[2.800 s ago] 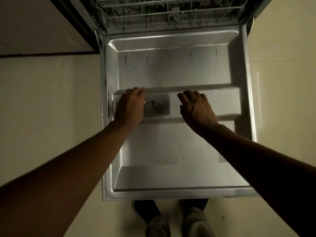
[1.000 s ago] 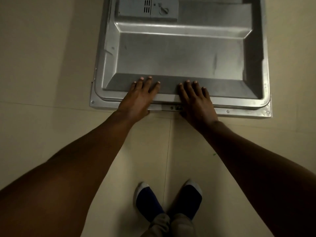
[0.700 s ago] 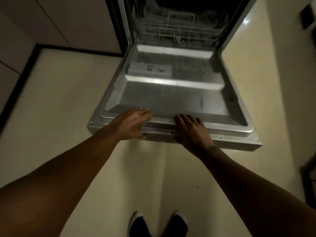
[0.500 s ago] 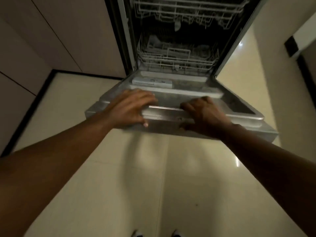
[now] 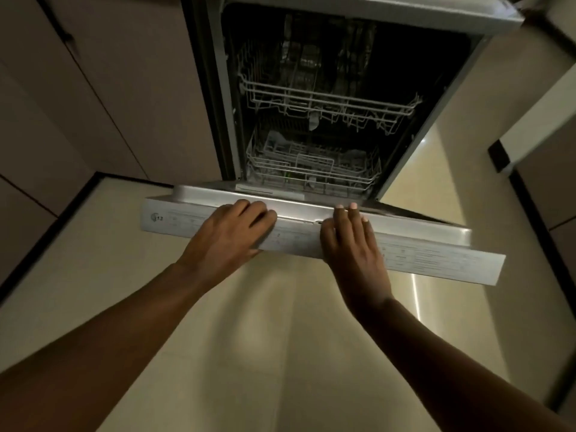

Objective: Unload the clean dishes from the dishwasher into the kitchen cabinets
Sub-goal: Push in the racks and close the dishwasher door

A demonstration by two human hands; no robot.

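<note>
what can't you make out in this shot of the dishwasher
Head view, the only one:
- Upper rack: the cavity behind is too dark to tell if dishes remain.
- Lower rack: its front is cut off by the door.
- Door's printed edge: text too small and blurred to read.
- Left hand and right hand: palms and thumbs hidden, so grip is unclear.

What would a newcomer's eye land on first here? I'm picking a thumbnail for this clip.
First the two bare hands at centre: the left hand and the right hand both lie on the front edge of the half-raised grey metal dishwasher door. Behind it gapes the dark dishwasher tub with its white wire upper rack and white wire lower rack, where no dishes can be made out.
</note>
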